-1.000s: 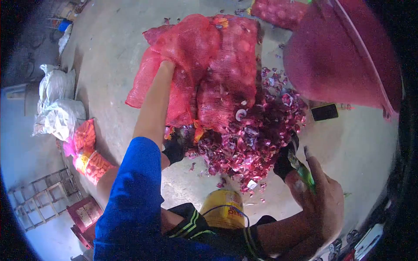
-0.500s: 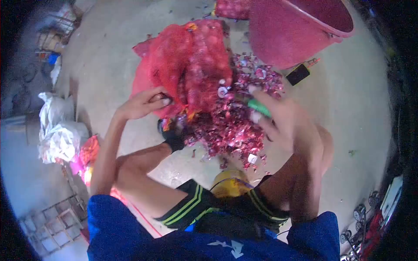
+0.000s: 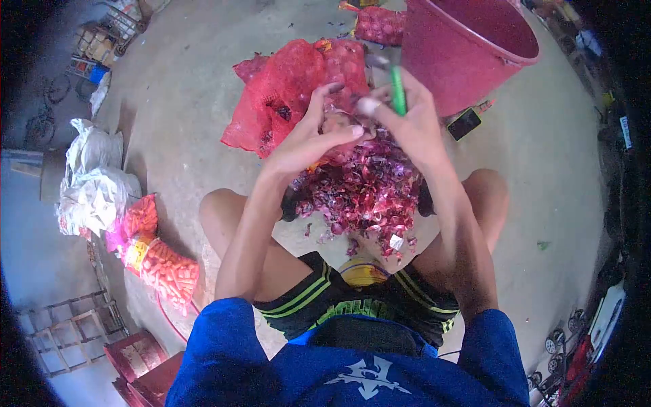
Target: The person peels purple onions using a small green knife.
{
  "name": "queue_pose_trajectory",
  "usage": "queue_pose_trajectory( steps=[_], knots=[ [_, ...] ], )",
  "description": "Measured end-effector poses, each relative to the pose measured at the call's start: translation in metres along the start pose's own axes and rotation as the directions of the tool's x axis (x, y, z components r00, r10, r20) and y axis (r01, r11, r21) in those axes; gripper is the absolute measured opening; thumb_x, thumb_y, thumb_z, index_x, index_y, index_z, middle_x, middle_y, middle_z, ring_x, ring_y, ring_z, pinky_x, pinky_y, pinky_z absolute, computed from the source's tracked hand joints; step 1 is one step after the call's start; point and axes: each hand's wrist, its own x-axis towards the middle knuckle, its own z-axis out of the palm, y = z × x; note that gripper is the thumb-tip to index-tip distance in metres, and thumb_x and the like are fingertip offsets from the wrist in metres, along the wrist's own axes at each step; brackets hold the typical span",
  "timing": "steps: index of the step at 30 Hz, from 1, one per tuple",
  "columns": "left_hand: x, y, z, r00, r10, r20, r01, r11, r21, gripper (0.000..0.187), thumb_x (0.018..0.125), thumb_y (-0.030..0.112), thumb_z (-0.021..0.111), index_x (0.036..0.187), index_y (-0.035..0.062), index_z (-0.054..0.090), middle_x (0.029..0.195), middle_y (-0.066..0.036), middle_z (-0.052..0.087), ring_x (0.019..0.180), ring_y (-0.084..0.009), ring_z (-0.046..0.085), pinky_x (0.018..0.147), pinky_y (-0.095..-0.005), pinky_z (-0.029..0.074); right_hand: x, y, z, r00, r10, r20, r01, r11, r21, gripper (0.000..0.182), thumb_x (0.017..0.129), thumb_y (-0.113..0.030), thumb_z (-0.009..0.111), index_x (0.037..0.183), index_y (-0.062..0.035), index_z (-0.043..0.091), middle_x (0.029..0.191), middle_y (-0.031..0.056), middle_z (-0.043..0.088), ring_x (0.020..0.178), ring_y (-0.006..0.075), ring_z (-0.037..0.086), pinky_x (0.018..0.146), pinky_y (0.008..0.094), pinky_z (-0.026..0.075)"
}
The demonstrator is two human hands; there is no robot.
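Note:
My left hand (image 3: 305,139) is curled in front of the red mesh bag of onions (image 3: 295,74), thumb and fingers around something blurred that I cannot make out. Close beside it, my right hand (image 3: 415,125) grips a green-handled knife (image 3: 398,91), with the handle upright between its fingers and the blade end blurred. The fingertips of both hands nearly meet. Beneath them spreads a heap of purple onion skins (image 3: 366,193), reaching toward my legs.
A large pink tub (image 3: 451,61) stands at the upper right, with a small mesh bag of onions (image 3: 380,26) beside it. A phone (image 3: 464,125) lies below the tub. White sacks (image 3: 102,197) and an orange-filled bag (image 3: 163,268) sit at left. A yellow object (image 3: 364,273) is between my legs.
My left hand has moved right and up, and my right hand up and inward with the green-handled knife, so they are now close together. The view has shifted slightly.

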Motion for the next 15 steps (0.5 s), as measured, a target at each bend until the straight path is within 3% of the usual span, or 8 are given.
queue_pose_trajectory(
  steps=[1,2,4,5,6,8,11,15],
  knots=[
    [0.000,0.004,0.000,0.998,-0.018,-0.057,0.017,1.000,-0.011,0.099,0.087,0.024,0.085,0.162,0.0093,0.020,0.131,-0.014,0.058,0.123,-0.0218,0.060,0.108,-0.0386,0.048,0.007,0.011,0.000,0.995,-0.023,-0.098,0.032,0.996,0.084,0.061,0.087,-0.006,0.080,0.144,-0.0016,0.057,0.098,0.0041,0.071,0.091,0.0114,0.065,0.085,0.0289,0.053],
    [0.001,-0.002,-0.004,0.998,-0.012,-0.061,0.011,1.000,-0.015,0.099,0.087,0.024,0.085,0.162,0.0093,0.020,0.131,-0.014,0.058,0.123,-0.0218,0.060,0.108,-0.0386,0.048,0.013,0.020,-0.005,0.995,-0.027,-0.094,0.034,0.996,0.079,0.061,0.087,-0.006,0.080,0.144,-0.0016,0.057,0.098,0.0041,0.071,0.091,0.0114,0.065,0.085,0.0289,0.053],
    [0.002,-0.021,-0.011,0.959,0.272,-0.084,-0.227,0.908,0.353,0.094,0.083,0.018,0.089,0.156,0.0078,0.031,0.123,-0.012,0.062,0.122,-0.0211,0.060,0.107,-0.0385,0.048,0.021,0.035,-0.022,0.991,-0.047,-0.126,0.055,0.997,0.059,0.053,0.085,-0.009,0.081,0.134,-0.0005,0.063,0.107,0.0089,0.074,0.098,0.0144,0.067,0.092,0.0329,0.054],
    [0.000,-0.020,-0.013,0.958,0.272,-0.093,-0.225,0.910,0.349,0.094,0.083,0.018,0.089,0.156,0.0078,0.031,0.123,-0.012,0.062,0.122,-0.0211,0.060,0.107,-0.0385,0.048,0.020,0.039,-0.029,0.988,-0.117,-0.097,0.086,0.957,-0.276,0.051,0.090,-0.016,0.079,0.135,0.0016,0.062,0.110,0.0132,0.075,0.101,0.0218,0.070,0.093,0.0353,0.053],
    [-0.002,-0.019,-0.016,0.940,0.321,-0.115,-0.237,0.856,0.459,0.088,0.080,0.015,0.091,0.150,0.0062,0.039,0.121,-0.011,0.063,0.120,-0.0203,0.061,0.106,-0.0371,0.049,0.018,0.044,-0.033,0.989,-0.116,-0.088,0.088,0.957,-0.275,0.051,0.090,-0.016,0.079,0.135,0.0016,0.062,0.110,0.0132,0.075,0.101,0.0218,0.070,0.093,0.0353,0.053],
    [-0.005,-0.014,-0.020,0.917,0.374,-0.139,-0.235,0.788,0.569,0.082,0.077,0.012,0.093,0.144,0.0046,0.047,0.120,-0.010,0.064,0.118,-0.0196,0.062,0.104,-0.0358,0.051,0.011,0.034,-0.029,0.989,-0.129,0.067,0.145,0.829,-0.541,0.051,0.094,-0.023,0.073,0.137,0.0031,0.061,0.113,0.0187,0.074,0.103,0.0304,0.072,0.095,0.0383,0.053],
    [-0.009,-0.006,-0.012,0.855,0.302,-0.423,-0.308,0.950,0.055,0.065,0.074,0.001,0.092,0.131,0.0022,0.060,0.121,-0.006,0.067,0.107,-0.0153,0.067,0.098,-0.0314,0.055,0.004,0.028,-0.023,0.973,-0.180,0.146,0.227,0.867,-0.443,0.046,0.099,-0.020,0.064,0.141,0.0000,0.060,0.118,0.0234,0.072,0.107,0.0359,0.072,0.096,0.0421,0.052],
    [-0.010,-0.018,-0.023,0.875,0.233,-0.425,-0.270,0.962,-0.029,0.067,0.069,0.007,0.097,0.127,0.0010,0.063,0.116,-0.007,0.070,0.107,-0.0151,0.067,0.099,-0.0331,0.055,-0.009,0.000,-0.020,0.953,-0.105,0.285,0.214,0.897,-0.386,0.049,0.102,-0.015,0.057,0.149,-0.0031,0.055,0.118,0.0252,0.072,0.108,0.0382,0.072,0.097,0.0435,0.053]
  ],
)
